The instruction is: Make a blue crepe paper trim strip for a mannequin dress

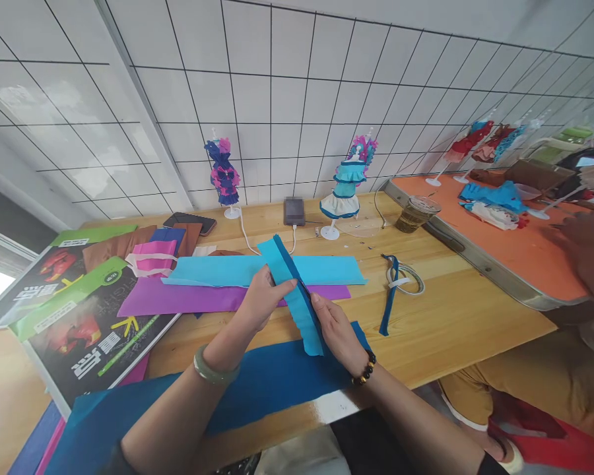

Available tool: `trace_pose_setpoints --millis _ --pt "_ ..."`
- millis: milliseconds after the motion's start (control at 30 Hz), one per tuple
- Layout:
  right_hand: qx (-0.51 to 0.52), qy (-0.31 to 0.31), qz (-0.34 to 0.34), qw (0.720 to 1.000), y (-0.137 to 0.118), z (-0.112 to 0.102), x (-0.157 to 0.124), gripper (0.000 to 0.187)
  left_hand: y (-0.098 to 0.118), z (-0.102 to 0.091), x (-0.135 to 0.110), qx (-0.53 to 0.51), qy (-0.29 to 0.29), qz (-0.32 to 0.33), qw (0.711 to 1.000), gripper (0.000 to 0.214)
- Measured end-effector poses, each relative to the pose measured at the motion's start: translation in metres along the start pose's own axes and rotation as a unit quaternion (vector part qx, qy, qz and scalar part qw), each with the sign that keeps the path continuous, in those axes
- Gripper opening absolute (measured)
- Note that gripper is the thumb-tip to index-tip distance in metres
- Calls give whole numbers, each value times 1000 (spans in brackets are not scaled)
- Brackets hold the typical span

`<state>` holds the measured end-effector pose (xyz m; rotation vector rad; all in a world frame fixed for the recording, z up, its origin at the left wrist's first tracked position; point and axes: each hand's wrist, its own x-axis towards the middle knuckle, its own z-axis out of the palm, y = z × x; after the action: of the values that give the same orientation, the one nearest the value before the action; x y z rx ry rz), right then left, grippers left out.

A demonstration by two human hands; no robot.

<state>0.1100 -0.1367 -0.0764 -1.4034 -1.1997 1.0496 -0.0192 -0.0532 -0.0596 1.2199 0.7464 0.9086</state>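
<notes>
Between my hands is a light blue strip (301, 323), looking like crepe paper, with a narrow dark blue strip (288, 258) along its right edge. My left hand (266, 297) pinches it from the left, thumb on top. From the right, my right hand (339, 330) grips the dark edge with thumb and fingers. Below lies a wide dark blue sheet (272, 376), partly hidden by my arms. Behind my hands a light blue band (218, 270) lies over a purple band (188, 300).
Two small dressed figures (222, 175) (349, 185) stand at the back near a phone-like device (294, 211). Printed boxes (94, 330) lie left. A coiled cable (413, 280) and a cup (416, 214) are right. Beyond an orange table (499, 251), another person's hand (591, 244) is blurred.
</notes>
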Motion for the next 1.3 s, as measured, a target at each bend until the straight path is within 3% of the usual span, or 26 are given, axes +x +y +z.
trace_pose_setpoints --millis 433,1033,1300 --pt "8 16 8 1000 0 -2 2 33 -4 10 -4 28 1 4 1000 20" --pt "9 12 6 1000 3 -1 3 39 -1 9 -4 34 -21 -13 999 19" --pt "-5 18 0 1000 6 -1 2 39 -5 3 -1 69 30 8 997 16"
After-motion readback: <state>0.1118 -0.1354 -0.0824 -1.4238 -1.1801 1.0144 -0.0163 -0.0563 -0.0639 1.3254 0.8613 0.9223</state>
